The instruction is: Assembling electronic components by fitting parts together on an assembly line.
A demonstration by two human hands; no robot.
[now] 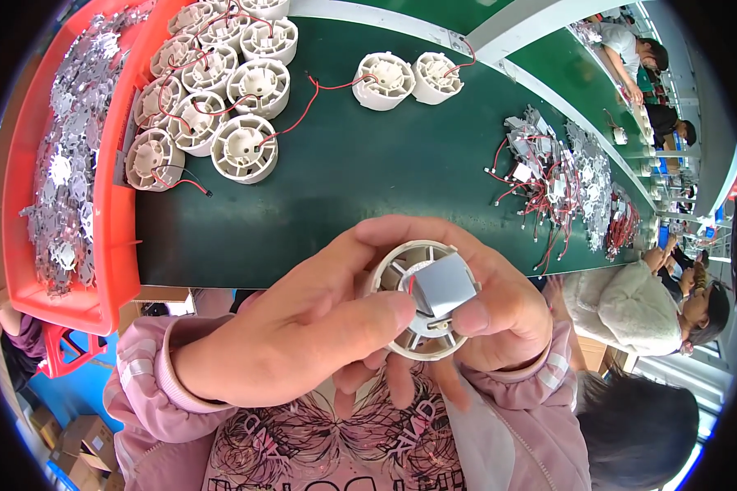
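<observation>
In front of my chest I hold a round, off-white plastic housing (424, 341) with spokes inside its rim. My left hand (307, 335) is closed round its left side, thumb resting at the inner edge. From the other side my right hand (504, 307) grips it, thumb pressed near a flat grey square block (445, 286) that sits tilted over the middle of the housing. A short bit of red wire shows beside the block. The underside of the housing is hidden by my fingers.
Several similar housings (244, 149) with red and black wires stand at the back left; a pair (383, 82) stands farther right. A red bin (110, 270) holds silvery flat pieces. Wired parts (540, 168) and grey pieces (591, 184) lie at right on the green table (344, 188). People sit at right.
</observation>
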